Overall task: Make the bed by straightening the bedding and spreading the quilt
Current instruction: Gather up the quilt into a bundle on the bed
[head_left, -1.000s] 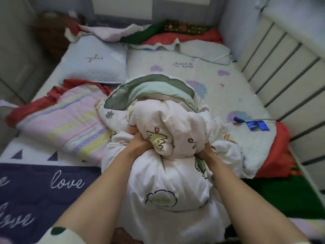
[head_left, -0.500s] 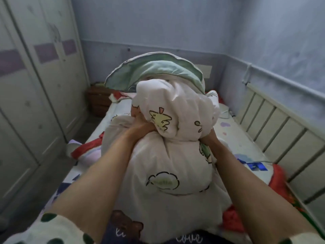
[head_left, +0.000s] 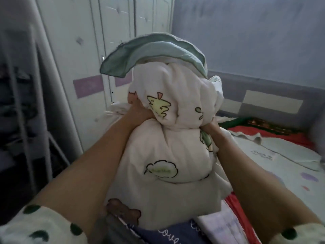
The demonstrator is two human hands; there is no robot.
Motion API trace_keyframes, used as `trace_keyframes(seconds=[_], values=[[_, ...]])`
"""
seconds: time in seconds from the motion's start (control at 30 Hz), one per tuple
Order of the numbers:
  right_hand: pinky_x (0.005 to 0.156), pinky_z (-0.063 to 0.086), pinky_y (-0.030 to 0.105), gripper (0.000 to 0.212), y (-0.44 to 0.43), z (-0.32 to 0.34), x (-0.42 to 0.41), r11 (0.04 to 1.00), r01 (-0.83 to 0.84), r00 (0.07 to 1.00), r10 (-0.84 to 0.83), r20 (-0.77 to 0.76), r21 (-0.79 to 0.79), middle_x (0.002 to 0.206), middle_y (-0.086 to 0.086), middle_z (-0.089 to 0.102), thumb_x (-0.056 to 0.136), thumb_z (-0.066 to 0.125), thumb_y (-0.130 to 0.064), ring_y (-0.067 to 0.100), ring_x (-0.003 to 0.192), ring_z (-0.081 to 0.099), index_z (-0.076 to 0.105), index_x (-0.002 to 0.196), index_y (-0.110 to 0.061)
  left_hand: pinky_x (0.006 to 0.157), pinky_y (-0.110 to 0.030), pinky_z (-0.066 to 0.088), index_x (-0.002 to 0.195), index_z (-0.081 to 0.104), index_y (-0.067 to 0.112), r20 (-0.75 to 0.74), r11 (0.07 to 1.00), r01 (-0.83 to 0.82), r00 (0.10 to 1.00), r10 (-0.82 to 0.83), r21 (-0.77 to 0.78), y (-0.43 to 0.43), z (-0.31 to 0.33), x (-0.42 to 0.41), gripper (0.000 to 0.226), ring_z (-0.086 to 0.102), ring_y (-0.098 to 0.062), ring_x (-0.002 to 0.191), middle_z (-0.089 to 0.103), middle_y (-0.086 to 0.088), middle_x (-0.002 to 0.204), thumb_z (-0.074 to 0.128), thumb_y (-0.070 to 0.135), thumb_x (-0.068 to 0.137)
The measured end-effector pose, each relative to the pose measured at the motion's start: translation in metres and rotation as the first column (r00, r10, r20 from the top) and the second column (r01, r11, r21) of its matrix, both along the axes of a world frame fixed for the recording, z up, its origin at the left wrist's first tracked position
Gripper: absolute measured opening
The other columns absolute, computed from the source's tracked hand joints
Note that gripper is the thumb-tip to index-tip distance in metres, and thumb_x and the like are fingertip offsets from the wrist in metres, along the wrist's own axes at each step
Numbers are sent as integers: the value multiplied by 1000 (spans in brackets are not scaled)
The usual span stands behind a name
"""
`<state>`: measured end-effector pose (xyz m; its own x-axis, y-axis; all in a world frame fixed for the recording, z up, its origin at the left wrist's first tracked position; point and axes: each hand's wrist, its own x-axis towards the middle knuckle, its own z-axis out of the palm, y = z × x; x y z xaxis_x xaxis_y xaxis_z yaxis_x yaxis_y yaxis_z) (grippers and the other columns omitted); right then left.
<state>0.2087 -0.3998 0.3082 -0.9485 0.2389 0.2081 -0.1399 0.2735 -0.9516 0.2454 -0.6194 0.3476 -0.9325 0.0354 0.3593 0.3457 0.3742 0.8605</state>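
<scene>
Bunched quilt held up centre (blocks the view), wardrobe behind, pillow right.

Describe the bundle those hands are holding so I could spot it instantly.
Start at the bed, right of the white wardrobe. Above its near end, the left hand and right hand grip a bunched quilt. Unlike the navy lettered blanket beneath, it is cream with cartoon animals and a green flap on top.

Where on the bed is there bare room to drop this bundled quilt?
The printed sheet on the right is bare, between the pale pillow and your right forearm. Crowded in front: navy love blanket and striped quilt.
</scene>
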Motion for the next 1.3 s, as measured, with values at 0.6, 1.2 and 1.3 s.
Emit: trace_keyframes(seconds=[0.6, 1.2, 1.3], values=[[52, 35, -1, 40, -367, 9, 131, 401, -916, 397, 913, -94, 25, 83, -12, 49, 77, 70, -12, 1, 81, 48, 57, 113, -4, 89, -5, 32, 147, 14, 4, 141, 451, -893, 447, 884, 5, -235, -9, 296, 71, 37, -9, 120, 37, 9, 126, 58, 4, 91], [74, 46, 43, 29, -716, -32, 465, -260, -915, -278, 960, -18, 308, 78, 16, 62, 71, 61, -35, 21, 78, 52, 56, 71, -6, 97, -14, 21, 149, 15, 10, 222, -396, -907, -419, 881, -140, -398, -32, 643, 74, 27, -22, 139, 24, -5, 155, 59, 29, 93], [67, 42, 35, 24, -748, -47, 516, -388, -874, -399, 917, 22, 294, 66, 2, 57, 68, 61, -41, 18, 69, 53, 51, 62, -20, 104, -21, 21, 148, 15, 6, 276, -487, -867, -496, 823, -106, -410, -47, 687, 68, 28, -24, 139, 25, -8, 153, 54, 27, 96]])
